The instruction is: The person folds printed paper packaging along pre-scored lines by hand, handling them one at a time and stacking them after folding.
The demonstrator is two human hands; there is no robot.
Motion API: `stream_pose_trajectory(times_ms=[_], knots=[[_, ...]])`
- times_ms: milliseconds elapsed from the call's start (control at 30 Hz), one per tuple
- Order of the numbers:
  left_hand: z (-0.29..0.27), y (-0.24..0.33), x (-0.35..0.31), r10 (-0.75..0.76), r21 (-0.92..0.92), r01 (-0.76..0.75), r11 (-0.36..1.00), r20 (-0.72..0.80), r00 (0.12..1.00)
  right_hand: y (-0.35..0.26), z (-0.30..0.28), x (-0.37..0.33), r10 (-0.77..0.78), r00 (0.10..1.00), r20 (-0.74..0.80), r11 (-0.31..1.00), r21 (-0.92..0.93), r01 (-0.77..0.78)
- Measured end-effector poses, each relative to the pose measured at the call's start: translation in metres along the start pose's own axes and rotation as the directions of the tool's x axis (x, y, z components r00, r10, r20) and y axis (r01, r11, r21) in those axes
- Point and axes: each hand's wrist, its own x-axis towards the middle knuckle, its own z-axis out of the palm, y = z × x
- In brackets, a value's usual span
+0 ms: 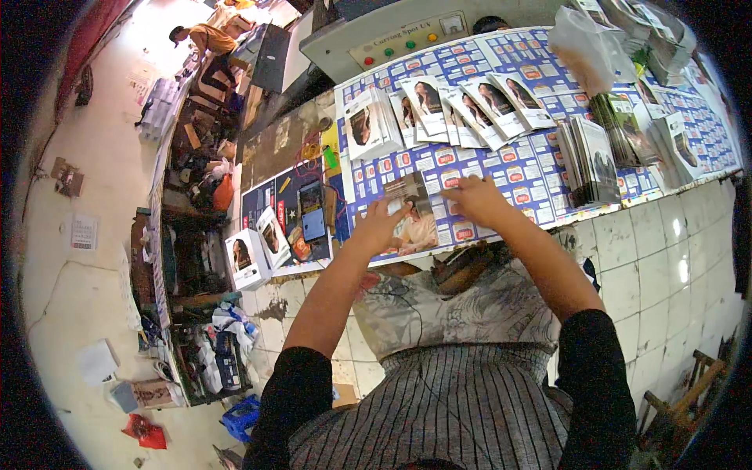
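Observation:
A brown booklet [417, 222] with a picture cover lies on the printed blue-and-white sheet in front of me. My left hand [380, 225] rests on its left side, thumb and fingers apart. Just right of the booklet is my right hand [478, 201], its index finger stretched toward the booklet's right edge and the other fingers loosely bent. Nothing shows in either hand. Beyond them, white booklets [470, 110] with a portrait on the cover lie fanned out, beside a thicker pile [370, 125] of the same kind.
A phone [312, 211] lies left of my hands, near a white stack [247, 258] at the table corner. Standing booklets [591, 164], more piles and a plastic bag [583, 51] occupy the right side. A machine panel [407, 47] borders the back. Another person [207, 47] bends over far left.

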Motion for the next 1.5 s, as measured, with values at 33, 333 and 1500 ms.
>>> stream_pose_trajectory(times_ms=[33,333,1500], knots=[[0.0,0.0,-0.001,0.004,-0.003,-0.004,1.0,0.002,1.0,-0.001,0.001,-0.014,-0.088,0.996,0.028,0.996,-0.02,0.089],[0.021,-0.016,0.0,0.046,-0.002,-0.046,0.999,-0.042,0.998,0.026,-0.003,-0.035,0.073,0.993,-0.095,0.982,0.18,-0.055],[0.086,-0.032,-0.015,-0.022,-0.379,-0.136,0.915,-0.384,0.923,-0.088,0.031,-0.007,0.324,0.937,0.128,0.661,0.678,-0.321]])
